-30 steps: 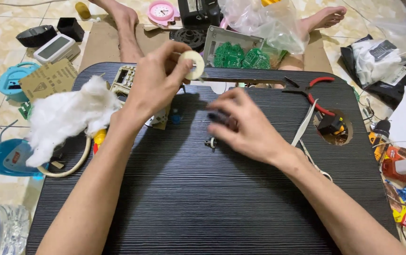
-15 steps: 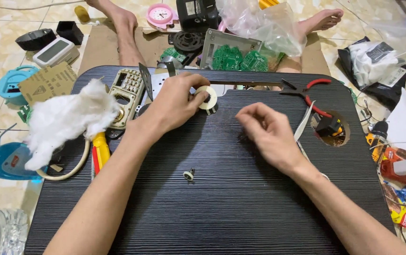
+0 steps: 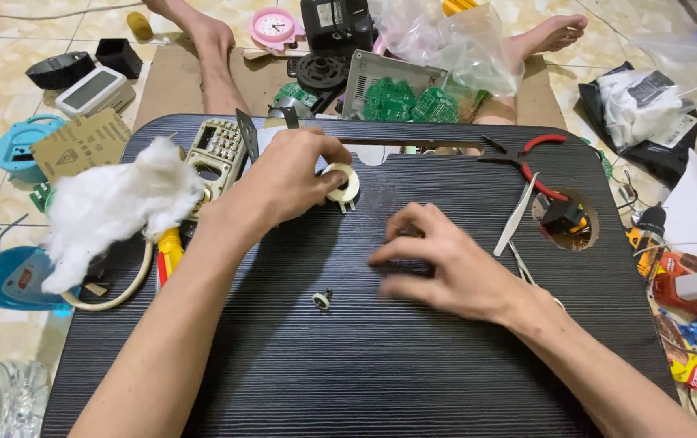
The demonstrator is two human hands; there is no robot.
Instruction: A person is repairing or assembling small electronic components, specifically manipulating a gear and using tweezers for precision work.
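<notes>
- Head view: left hand (image 3: pixel 283 182) fingers (image 3: pixel 328 154) clamp a small cream ring-shaped part (image 3: pixel 343 183), holding it just above the bench (image 3: pixel 364 365) with its pins down, seemingly for inspection.
- Right hand (image 3: pixel 446 268) lies flat on the bench, its fingers (image 3: pixel 401 255) loosely together and holding nothing that can be made out.
- A tiny round piece (image 3: pixel 322 299) sits loose between both forearms.
- Tweezers (image 3: pixel 517 217) and red-handled pliers (image 3: pixel 527 158) wait right; white stuffing (image 3: pixel 113 203) lies left.

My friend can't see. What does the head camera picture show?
Two bare hands work over a black table: the left hand pinches a small cream ring-shaped part, and the right hand rests fingers-down on the tabletop. A tiny round part lies between the arms, white fluff at left, red-handled pliers at right.
</notes>
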